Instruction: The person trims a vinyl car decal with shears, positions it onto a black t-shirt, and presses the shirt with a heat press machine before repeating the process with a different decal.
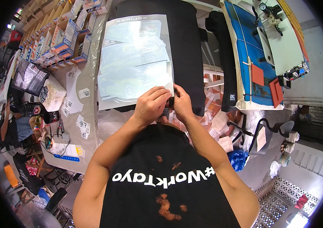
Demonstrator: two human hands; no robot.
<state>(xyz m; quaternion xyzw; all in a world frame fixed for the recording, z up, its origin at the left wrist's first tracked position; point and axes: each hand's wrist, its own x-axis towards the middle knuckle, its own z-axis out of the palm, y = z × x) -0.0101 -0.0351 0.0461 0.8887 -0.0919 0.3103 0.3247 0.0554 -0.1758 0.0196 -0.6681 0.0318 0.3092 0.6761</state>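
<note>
Your work table [93, 79] is covered in a pale, shiny sheet. On it, in front of you, lies a black garment [186, 45] spread flat, with a large printed transfer film [135, 60] laid on top of it. Along the table's far left edge you have a row of small cardboard boxes [61, 40] standing side by side. Nearer your left, small cut-out stickers [81, 123] lie scattered beside a larger white sheet [74, 89]. At the near left corner a white slip with a blue strip [68, 152] lies flat.
</note>
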